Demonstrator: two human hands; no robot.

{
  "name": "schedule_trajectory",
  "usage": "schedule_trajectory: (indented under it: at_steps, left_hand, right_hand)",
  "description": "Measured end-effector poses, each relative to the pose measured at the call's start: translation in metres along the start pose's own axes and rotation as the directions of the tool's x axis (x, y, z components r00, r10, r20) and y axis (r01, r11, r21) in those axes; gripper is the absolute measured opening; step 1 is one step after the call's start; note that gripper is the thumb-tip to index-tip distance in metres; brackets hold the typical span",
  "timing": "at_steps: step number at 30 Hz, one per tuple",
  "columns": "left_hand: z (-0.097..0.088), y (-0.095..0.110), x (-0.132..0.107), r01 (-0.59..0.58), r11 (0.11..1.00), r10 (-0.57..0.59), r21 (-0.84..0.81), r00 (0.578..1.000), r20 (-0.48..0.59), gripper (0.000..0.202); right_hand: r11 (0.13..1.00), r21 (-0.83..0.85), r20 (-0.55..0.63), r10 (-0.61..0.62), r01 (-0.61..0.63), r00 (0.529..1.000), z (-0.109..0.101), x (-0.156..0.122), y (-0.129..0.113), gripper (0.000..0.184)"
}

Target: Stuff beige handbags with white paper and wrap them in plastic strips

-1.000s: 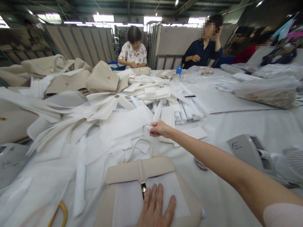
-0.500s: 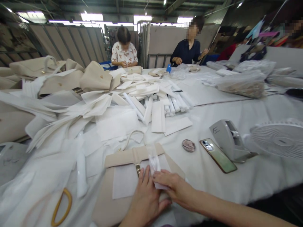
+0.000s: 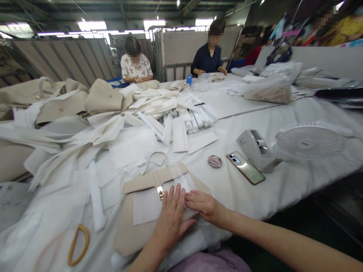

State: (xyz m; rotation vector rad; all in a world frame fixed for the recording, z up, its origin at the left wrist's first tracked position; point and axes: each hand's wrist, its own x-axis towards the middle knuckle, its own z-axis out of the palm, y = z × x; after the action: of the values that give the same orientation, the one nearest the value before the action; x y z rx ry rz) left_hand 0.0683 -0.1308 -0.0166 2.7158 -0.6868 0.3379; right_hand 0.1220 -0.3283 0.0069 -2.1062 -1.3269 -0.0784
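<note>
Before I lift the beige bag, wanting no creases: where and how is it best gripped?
Probably by its handle, coming from the far side: that loop lies beyond the flap, clear of the hands, while the bag lies flat with the left hand and right hand over its front.

"How does the bag (image 3: 132, 232) look?"
"Smooth, matt, leather-like; its clasp (image 3: 160, 192) is shiny metal."
"And the white sheet (image 3: 143, 211) on it?"
"Papery, matt. The phone (image 3: 248, 170) is glossy, the fan (image 3: 309, 142) plastic-looking."
</note>
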Motion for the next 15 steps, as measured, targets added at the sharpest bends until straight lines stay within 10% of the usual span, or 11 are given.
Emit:
schedule_trajectory:
  at_steps: [15]
  left_hand:
    - [0.004,0.003,0.001,-0.186,0.916,0.184,0.355,0.982,0.038,0.062]
  right_hand:
    - [0.991,-0.132,-0.115,-0.053,0.038,0.992,0.006,-0.016,-0.001,0.032]
